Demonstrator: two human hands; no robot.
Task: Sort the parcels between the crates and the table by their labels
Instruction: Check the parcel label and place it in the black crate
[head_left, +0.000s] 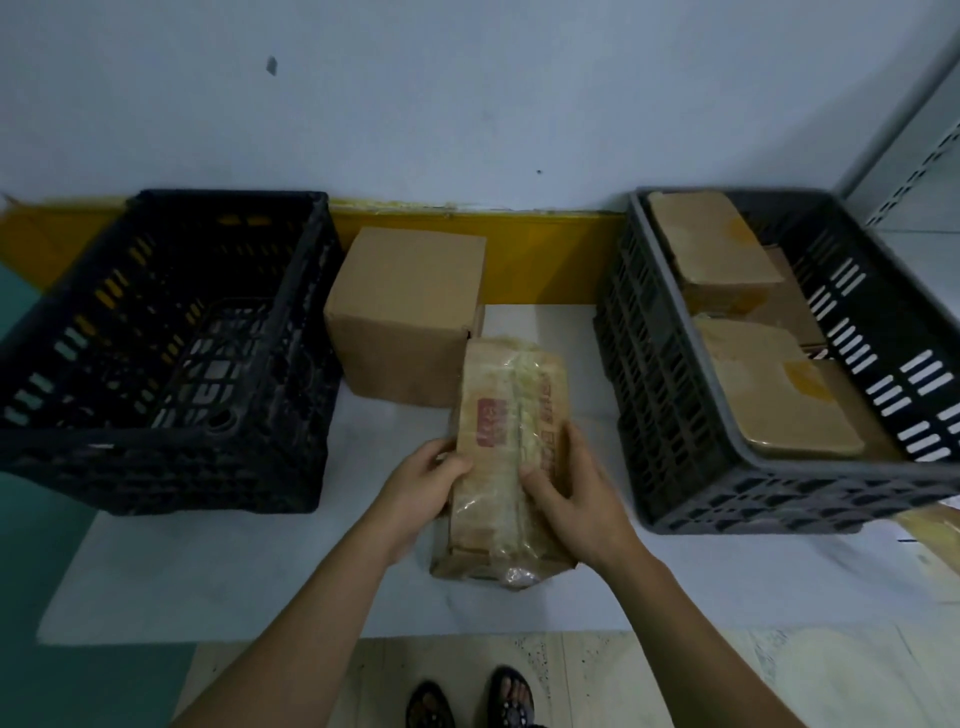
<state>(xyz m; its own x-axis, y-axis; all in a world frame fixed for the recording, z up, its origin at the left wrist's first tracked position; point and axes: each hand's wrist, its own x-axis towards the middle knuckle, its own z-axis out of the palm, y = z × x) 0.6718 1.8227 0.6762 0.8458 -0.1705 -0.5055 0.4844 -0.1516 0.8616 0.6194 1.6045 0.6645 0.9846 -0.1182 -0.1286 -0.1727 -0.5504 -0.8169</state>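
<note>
A long brown parcel (501, 415) wrapped in clear tape, with a red label on top, lies on the white table (208, 571) between the two crates. My left hand (421, 488) grips its left side and my right hand (566, 493) grips its right side near the front end. Behind it stands a plain cardboard box (405, 306). The black crate (156, 343) on the left holds nothing that I can see. The grey crate (779, 364) on the right holds several flat brown parcels (774, 395).
A yellow strip (540, 260) runs along the wall behind the table. A metal shelf upright (919, 156) stands at the far right. Papers (930, 540) lie by the grey crate's front right corner. My sandalled feet (472, 701) show below the table edge.
</note>
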